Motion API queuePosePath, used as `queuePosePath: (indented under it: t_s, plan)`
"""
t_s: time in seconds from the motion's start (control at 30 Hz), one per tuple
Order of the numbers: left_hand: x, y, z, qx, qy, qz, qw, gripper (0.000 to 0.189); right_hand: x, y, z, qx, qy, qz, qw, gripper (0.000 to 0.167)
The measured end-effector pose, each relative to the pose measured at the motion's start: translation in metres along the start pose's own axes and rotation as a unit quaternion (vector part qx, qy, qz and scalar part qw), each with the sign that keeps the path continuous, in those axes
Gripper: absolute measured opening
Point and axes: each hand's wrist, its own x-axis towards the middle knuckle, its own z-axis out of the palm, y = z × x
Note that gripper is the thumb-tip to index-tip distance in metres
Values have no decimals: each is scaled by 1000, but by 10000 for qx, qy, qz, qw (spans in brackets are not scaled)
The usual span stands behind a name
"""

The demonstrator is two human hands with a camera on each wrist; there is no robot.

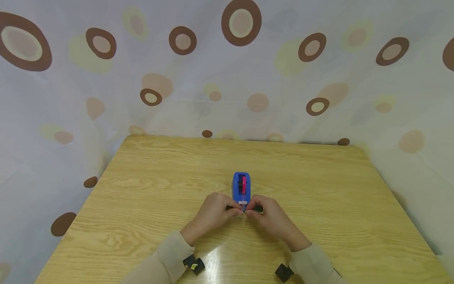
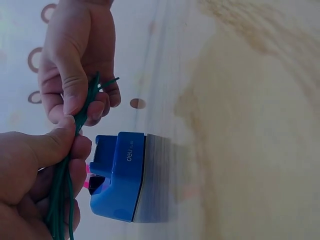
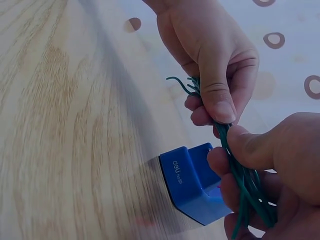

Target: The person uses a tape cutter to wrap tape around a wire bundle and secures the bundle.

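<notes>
A bundle of green cords is pinched between fingers and thumb by both the left hand and the right hand, so each grip is closed on it, the fingertips almost meeting at its middle. The bundle lies at the near end of a blue tape dispenser, which stands near the middle of the wooden counter. The dispenser's long axis is pointed from the far edge toward the near edge, and is crossed by the bundle, whose long axis runs from left edge to right. From both grips the dispenser lies toward the far edge, with neither hand clearly nearer; its cutting end is turned to the fingers. A pink tape roll is seated inside. On the dispenser's side "deli" can be read in white; the smaller number beside it, beginning "No.", cannot be fully made out.
</notes>
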Motion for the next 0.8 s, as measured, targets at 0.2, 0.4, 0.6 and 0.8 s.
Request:
queuePosePath:
  t_s: [0.2,0.4,0.6,0.8]
  plan:
    - [-1,1,3,63,166,39,9998,9,-1,2,2,-171,180,-170,9995,8]
    - [-2,3,4,162,256,-29,9995,9,-3,3,3,-303,326,-315,9985,12]
    - [-2,4,4,275,250,-58,9993,9,-4,3,4,-412,414,-484,9971,15]
    - [0,-1,0,-82,-261,-242,9993,13,-5,4,5,-509,523,-663,9951,18]
